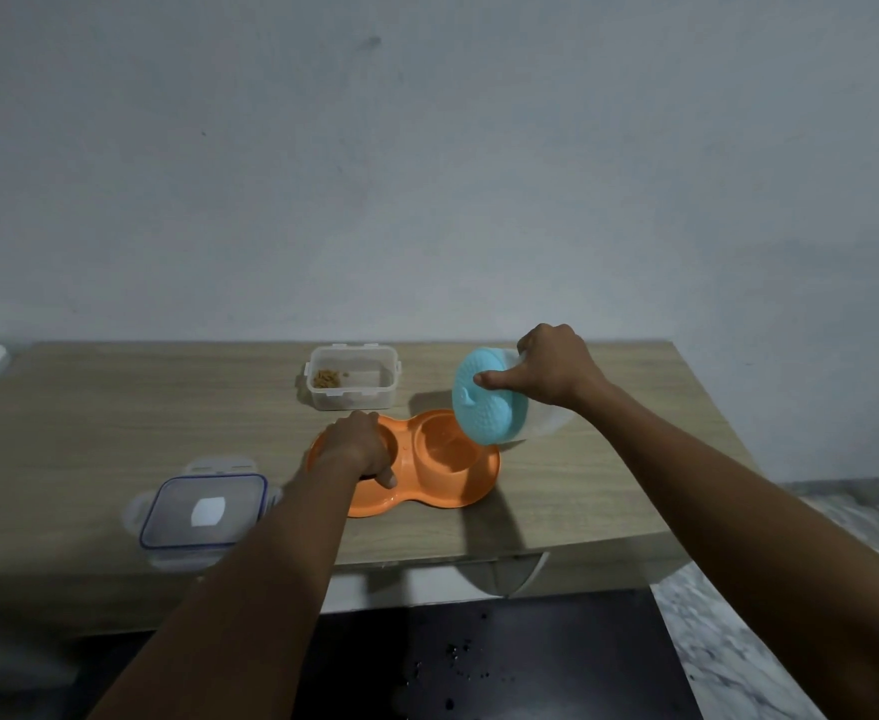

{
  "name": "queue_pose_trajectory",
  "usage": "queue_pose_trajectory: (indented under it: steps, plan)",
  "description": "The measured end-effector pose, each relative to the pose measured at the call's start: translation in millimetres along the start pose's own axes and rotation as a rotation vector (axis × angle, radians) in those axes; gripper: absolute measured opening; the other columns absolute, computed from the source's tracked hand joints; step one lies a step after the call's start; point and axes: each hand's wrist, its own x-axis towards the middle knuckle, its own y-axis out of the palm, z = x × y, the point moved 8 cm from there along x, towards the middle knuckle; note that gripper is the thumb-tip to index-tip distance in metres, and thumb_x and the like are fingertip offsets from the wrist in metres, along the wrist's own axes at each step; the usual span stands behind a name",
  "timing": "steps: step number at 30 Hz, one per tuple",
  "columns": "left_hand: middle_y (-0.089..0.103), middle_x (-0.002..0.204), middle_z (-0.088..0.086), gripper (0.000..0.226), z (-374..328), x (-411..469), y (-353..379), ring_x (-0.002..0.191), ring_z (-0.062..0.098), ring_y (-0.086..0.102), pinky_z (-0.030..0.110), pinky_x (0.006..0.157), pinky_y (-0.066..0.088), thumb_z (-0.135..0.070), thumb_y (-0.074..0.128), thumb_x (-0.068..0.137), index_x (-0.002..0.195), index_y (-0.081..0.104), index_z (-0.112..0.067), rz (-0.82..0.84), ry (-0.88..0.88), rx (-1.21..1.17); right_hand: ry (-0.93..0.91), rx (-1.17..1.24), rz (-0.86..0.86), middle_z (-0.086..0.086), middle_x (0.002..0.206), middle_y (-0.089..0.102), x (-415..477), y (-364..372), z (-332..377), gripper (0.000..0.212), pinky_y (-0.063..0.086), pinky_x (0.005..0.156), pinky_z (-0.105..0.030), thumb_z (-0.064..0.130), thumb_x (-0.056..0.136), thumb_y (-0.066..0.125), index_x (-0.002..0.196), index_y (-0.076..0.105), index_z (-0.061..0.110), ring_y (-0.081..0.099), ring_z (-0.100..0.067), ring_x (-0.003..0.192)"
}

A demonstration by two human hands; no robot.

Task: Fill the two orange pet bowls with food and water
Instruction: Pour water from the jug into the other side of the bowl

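orange pet bowls [427, 493], two hollows in one moulded dish, sit on the wooden table [141, 407] near its front edge, about the middle. our left hand [357, 444] lies over the left bowl [316, 453] and hides what is in it. its fingers curl over the far rim and the thumb hooks down on the near rim, so we grip the dish. our right hand [557, 371] holds a clear jug [546, 423] tipped steeply toward the right bowl [448, 452], fingers wrapped round the body and the thumb pressed on its blue lid [489, 407]. the lid's lower edge hangs just above that bowl's far rim. the right bowl looks wet inside; we cannot tell how full it is. behind the bowls stands an open food box [364, 400] with a few brown kibbles [327, 379] in one corner. a loose lid [203, 511] lies flat at the table's front left.
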Motion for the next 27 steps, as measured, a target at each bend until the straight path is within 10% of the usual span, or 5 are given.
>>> queue_pose_trajectory:
  steps: [14,27]
  plan:
    - [0.033,0.16,0.009,0.117,1,1,0,0.146,0.033,0.034,0.045,0.114,0.037,-0.021,0.094,0.064,0.158,0.023,-0.016,0.002,-0.005,-0.013,-0.063,-0.115,-0.02,-0.001,0.053,0.049,2,-10,16,0.067,0.034,0.063,-0.034,0.073,0.067,0.076,0.055,0.049,0.013,0.047,-0.018,0.058]
    - [0.032,0.16,0.009,0.118,2,1,0,0.146,0.033,0.032,0.045,0.113,0.037,-0.022,0.094,0.063,0.158,0.024,-0.017,-0.002,-0.015,-0.034,-0.119,-0.217,-0.05,-0.009,0.095,0.077,7,-14,28,0.082,0.053,0.087,-0.042,0.08,0.066,0.072,0.098,0.075,0.004,0.068,-0.024,0.087]
